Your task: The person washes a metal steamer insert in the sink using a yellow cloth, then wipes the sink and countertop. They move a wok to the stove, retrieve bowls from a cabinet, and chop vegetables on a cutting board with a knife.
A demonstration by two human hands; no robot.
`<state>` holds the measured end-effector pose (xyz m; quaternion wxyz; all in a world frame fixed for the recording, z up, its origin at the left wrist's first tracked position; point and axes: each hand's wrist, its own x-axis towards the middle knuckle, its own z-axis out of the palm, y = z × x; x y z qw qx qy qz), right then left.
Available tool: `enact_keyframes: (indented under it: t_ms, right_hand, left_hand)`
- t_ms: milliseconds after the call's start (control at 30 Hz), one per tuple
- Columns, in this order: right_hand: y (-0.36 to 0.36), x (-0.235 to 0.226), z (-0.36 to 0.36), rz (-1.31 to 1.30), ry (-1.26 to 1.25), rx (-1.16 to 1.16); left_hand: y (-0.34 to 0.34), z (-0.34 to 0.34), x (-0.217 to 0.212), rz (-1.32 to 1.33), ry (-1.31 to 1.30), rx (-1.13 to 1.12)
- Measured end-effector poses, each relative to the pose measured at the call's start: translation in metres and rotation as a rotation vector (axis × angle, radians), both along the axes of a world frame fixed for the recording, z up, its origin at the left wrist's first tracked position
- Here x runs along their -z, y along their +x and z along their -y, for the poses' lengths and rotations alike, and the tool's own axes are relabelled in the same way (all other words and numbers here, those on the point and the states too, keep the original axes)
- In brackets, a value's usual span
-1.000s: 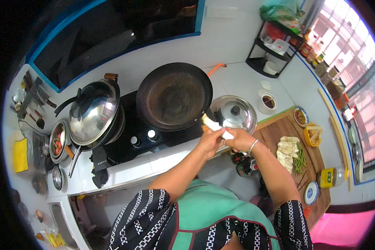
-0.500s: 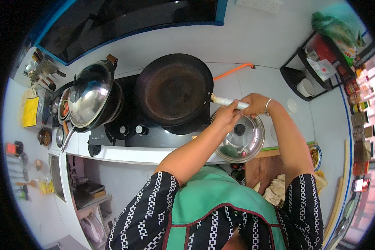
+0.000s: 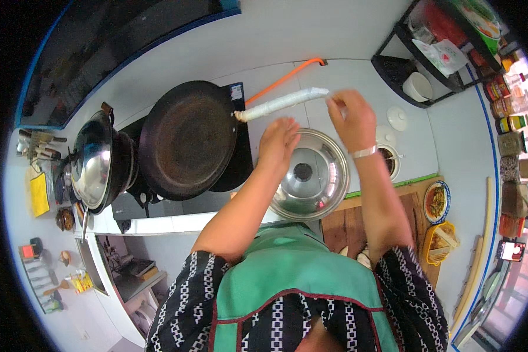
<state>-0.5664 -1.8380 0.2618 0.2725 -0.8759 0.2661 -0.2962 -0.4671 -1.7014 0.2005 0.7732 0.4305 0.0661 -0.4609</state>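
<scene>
Currently, left hand (image 3: 280, 141): held loosely open over the steel lid (image 3: 308, 176), just below the wrapped handle (image 3: 281, 102); nothing is grasped.
Right hand (image 3: 351, 117): raised near the free end of the handle; its grip is blurred and cannot be told.
Wok (image 3: 188, 138): placed on the black stove (image 3: 240, 170), handle pointing right.
Lid: laid on the white worktop (image 3: 334, 76).

both hands (image 3: 278, 141) (image 3: 351, 117) near the wok's wrapped handle (image 3: 278, 103) (neither grip closed)
</scene>
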Motion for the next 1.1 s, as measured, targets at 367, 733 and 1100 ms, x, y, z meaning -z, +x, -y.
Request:
enact_keyframes:
  t_ms: [367,733,1100]
  right_hand:
    - [-0.041,0.156,-0.111,-0.438,0.138,-0.013]
    - [-0.093,-0.059,-0.190,-0.389,-0.166,0.258]
    - [0.156,-0.099,-0.240,-0.194,-0.325,-0.133]
  left_hand:
    - [-0.032,-0.068,0.071,0.246,0.364,0.411]
    - [-0.045,-0.145,-0.078,1.039,-0.317,0.780]
    - [0.087,-0.280,-0.150,1.551,-0.209,0.090]
